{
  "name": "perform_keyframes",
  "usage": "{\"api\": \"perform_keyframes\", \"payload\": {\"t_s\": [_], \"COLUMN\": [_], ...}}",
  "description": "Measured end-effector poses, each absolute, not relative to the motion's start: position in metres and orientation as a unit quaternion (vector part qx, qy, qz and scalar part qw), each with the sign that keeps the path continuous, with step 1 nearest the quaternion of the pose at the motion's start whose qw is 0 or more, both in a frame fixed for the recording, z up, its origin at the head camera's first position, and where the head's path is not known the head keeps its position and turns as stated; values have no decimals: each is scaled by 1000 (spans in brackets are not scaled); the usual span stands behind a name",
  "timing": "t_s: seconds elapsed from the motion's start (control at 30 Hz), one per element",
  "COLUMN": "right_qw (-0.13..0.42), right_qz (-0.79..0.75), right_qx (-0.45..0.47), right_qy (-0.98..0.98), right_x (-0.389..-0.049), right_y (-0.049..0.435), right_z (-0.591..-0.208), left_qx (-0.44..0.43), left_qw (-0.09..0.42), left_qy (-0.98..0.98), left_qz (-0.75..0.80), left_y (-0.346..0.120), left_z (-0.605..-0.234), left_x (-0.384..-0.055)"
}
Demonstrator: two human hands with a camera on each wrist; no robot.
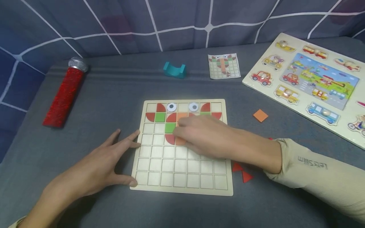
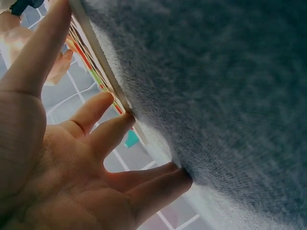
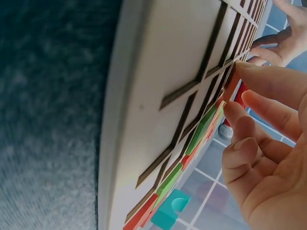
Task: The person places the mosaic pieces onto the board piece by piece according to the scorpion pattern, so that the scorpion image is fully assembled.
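A square wooden grid board (image 1: 182,191) lies on the table, its upper rows filled with red quarter-circle, green square and orange square tiles and two eye discs (image 1: 171,107). Over the board's middle, my right hand (image 1: 208,136) pinches an orange square tile (image 3: 232,82) between thumb and fingers, right at the grid; the hand hides part of the pattern. My left hand (image 1: 97,167) is spread along the board's left side, thumb at the lower corner and fingertips at the edge. The left wrist view shows those fingers (image 2: 112,136) stretched against the rim.
Loose red triangles (image 1: 246,176) and an orange square (image 1: 260,115) lie right of the board. Behind stand a teal holder (image 1: 174,70) and a pattern card (image 1: 224,66). A vehicle puzzle (image 1: 319,79) lies at the far right, a red microphone (image 1: 65,95) at the left.
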State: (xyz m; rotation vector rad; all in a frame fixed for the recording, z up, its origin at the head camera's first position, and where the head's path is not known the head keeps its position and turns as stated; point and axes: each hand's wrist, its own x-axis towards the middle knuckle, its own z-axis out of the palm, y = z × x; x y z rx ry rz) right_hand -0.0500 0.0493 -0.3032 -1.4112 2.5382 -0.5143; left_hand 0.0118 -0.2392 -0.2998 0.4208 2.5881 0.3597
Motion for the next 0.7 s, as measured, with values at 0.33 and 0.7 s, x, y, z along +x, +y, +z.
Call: {"api": "perform_keyframes", "payload": {"t_s": [0.33, 0.7], "right_qw": [100, 92], "right_qz": [-158, -163], "right_qx": [-472, -463], "right_qy": [862, 866], "right_x": [-49, -48], "right_y": [49, 71], "right_z": [-303, -299], "left_qx": [144, 132], "left_qw": [251, 262], "left_qy": [949, 949], "left_qz": [125, 120], "left_y": [-238, -238], "left_z": [-301, -299], "left_x": [11, 10]}}
